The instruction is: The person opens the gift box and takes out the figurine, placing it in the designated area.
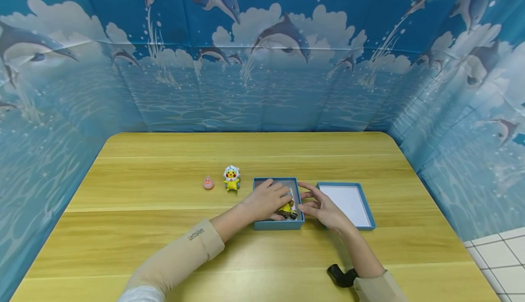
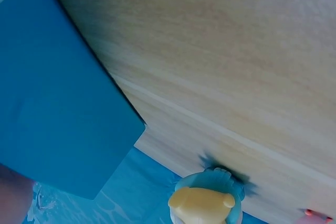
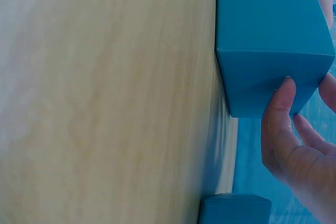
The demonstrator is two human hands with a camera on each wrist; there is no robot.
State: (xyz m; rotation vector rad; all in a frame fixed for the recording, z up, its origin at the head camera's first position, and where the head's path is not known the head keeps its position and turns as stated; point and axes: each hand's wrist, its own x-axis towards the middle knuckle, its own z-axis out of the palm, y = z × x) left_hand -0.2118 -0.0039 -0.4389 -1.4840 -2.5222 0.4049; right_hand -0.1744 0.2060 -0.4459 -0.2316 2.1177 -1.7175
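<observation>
An open blue box [image 1: 279, 225] stands in the middle of the table. My left hand [image 1: 264, 201] reaches into it, thumb and fingers around a yellow-and-brown figurine [image 1: 285, 209]; its fingertips are partly hidden. Something white shows beside that figurine, too small to make out. My right hand [image 1: 324, 208] is at the box's right side. In the right wrist view, right fingers [image 3: 283, 98] touch or nearly touch the wall of the box [image 3: 273, 24], only slightly bent.
The blue box lid [image 1: 346, 205] lies upturned with white inside, right of the box. Left of the box stand a yellow figurine with a white hood [image 1: 231, 179] and a small pink figurine [image 1: 208, 183]. A black curved object [image 1: 342, 276] is beside my right wrist.
</observation>
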